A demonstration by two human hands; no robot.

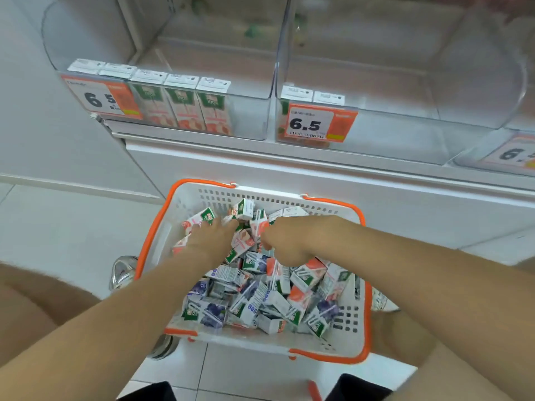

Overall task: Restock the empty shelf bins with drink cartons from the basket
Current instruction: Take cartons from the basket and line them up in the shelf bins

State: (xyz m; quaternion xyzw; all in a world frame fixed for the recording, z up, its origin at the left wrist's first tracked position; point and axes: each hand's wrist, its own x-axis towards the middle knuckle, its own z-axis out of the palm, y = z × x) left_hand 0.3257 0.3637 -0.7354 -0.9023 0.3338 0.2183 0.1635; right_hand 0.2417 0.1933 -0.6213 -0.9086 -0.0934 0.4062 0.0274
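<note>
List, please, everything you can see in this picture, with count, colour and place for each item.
basket: one, white with orange rim, on the floor below the shelf.
loose cartons: many, too jumbled to count; white with green, peach or purple print; in the basket.
left bin: one, clear plastic; five cartons upright along its front.
middle bin: one, clear; two cartons at its front left.
right bin: one, clear, mostly out of frame.
price tags: three, white and orange, on bin fronts.
left hand: among the cartons.
right hand: among the cartons; grip unclear.
</note>
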